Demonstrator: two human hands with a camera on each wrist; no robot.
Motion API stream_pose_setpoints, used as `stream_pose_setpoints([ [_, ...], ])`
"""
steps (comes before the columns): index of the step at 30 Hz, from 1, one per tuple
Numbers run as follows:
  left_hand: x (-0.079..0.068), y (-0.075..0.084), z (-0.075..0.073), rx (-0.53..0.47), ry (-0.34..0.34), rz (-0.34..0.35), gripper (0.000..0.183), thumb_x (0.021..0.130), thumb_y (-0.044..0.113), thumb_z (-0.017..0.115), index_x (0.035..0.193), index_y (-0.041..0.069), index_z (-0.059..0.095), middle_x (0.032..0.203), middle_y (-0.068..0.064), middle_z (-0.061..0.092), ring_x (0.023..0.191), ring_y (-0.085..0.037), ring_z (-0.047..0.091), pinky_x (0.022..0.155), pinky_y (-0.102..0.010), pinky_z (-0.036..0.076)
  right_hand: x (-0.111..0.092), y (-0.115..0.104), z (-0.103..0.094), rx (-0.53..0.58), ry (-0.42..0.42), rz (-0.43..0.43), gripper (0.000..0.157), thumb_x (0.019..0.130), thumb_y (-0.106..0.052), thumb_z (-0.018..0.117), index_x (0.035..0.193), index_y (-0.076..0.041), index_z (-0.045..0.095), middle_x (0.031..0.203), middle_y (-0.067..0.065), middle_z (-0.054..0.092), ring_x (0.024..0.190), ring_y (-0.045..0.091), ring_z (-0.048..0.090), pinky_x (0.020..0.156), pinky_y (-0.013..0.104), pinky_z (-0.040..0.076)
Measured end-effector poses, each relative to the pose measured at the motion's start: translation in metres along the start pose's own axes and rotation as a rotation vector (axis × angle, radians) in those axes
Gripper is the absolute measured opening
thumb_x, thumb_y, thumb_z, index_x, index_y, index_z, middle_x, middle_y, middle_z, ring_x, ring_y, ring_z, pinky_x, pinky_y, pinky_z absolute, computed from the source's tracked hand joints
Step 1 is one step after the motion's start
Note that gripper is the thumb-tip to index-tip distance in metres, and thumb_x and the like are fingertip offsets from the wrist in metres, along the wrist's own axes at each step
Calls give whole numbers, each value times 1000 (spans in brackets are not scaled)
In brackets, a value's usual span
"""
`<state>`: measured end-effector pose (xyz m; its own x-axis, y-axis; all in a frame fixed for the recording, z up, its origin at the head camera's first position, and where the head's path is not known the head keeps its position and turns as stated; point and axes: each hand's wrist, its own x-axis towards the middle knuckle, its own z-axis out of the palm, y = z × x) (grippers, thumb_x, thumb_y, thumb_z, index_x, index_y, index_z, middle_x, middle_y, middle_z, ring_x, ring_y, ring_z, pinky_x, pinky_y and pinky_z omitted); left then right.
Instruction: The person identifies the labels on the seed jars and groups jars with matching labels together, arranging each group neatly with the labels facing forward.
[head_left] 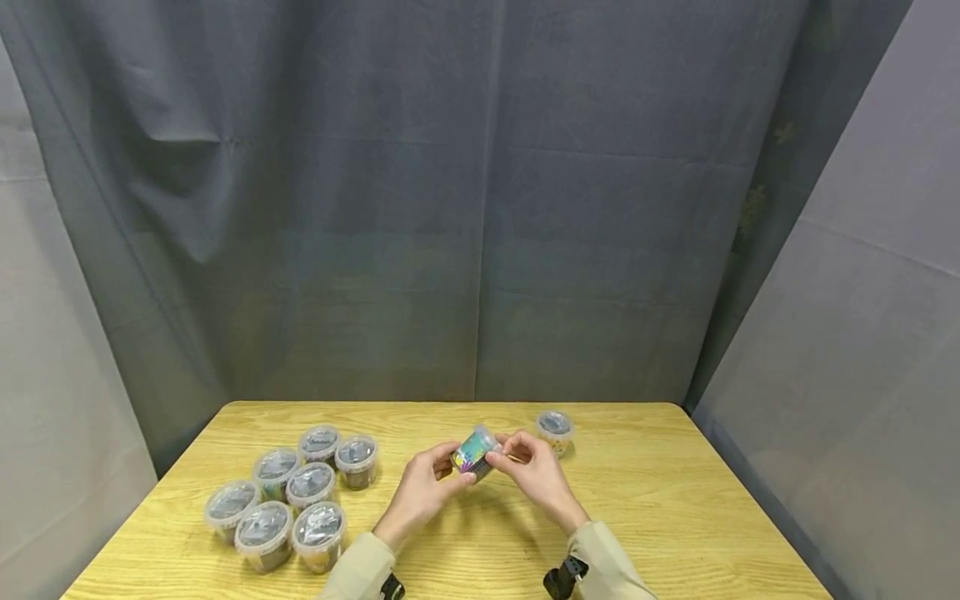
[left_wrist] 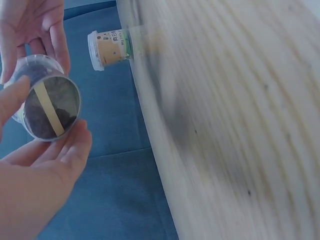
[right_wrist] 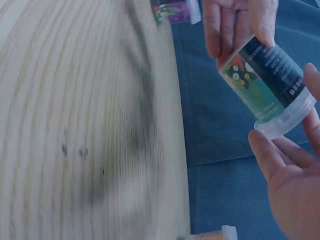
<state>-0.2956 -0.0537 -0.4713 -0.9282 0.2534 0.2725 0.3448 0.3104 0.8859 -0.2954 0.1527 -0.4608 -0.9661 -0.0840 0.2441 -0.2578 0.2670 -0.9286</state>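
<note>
A lidded plastic cup (head_left: 474, 452) with a teal and dark label is held tilted above the table, between both hands. My left hand (head_left: 423, 496) grips its base end with thumb and fingers. At the lid end, my right hand (head_left: 538, 477) pinches the rim. The left wrist view looks into the clear base of the cup (left_wrist: 52, 107), where dark soil-like stuff and a pale flat strip show. From the right wrist view the white translucent lid (right_wrist: 285, 120) appears seated on the cup, with fingertips touching its edge.
Several similar lidded cups (head_left: 318, 527) stand grouped on the left of the wooden table (head_left: 660, 508). One more cup (head_left: 555, 432), orange-labelled in the left wrist view, stands behind my right hand. A grey curtain (head_left: 480, 208) hangs behind the table.
</note>
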Motion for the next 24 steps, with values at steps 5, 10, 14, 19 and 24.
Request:
stream_pose_setpoints([
  [5, 1, 0, 1, 27, 21, 5, 54, 82, 22, 80, 127, 1, 61, 119, -19, 68, 112, -33, 64, 100, -51, 51, -2, -6, 2, -21, -25, -18, 28, 90, -28, 72, 85, -8, 53, 129, 16, 63, 125, 35, 57, 100, 48, 52],
  [10, -1, 2, 7, 98, 70, 17, 52, 77, 19, 83, 123, 5, 63, 116, -14, 70, 109, -30, 66, 100, -49, 51, -6, -17, 4, 24, -14, 22, 22, 94, -18, 67, 84, -5, 53, 120, 14, 67, 120, 33, 60, 100, 49, 51],
  [14, -2, 0, 6, 115, 80, 32, 55, 76, 23, 84, 124, 6, 63, 120, -15, 68, 111, -31, 65, 100, -50, 51, -1, -5, 4, 67, -27, 36, 23, 92, -20, 69, 85, -4, 53, 125, 14, 66, 125, 35, 57, 105, 50, 47],
  [19, -2, -5, -2, 99, 24, 46, 56, 81, 29, 81, 128, 7, 61, 122, -17, 67, 113, -34, 64, 99, -49, 52, -1, -4, 1, 93, -65, 10, 27, 92, -24, 69, 85, -4, 52, 131, 14, 63, 134, 37, 49, 109, 53, 42],
  [24, -1, -5, -5, 87, -1, 53, 58, 82, 31, 80, 129, 5, 60, 118, -18, 68, 109, -34, 65, 96, -49, 54, -2, -6, 3, 70, -36, 14, 24, 93, -24, 69, 86, -5, 54, 127, 13, 65, 127, 34, 55, 104, 51, 47],
])
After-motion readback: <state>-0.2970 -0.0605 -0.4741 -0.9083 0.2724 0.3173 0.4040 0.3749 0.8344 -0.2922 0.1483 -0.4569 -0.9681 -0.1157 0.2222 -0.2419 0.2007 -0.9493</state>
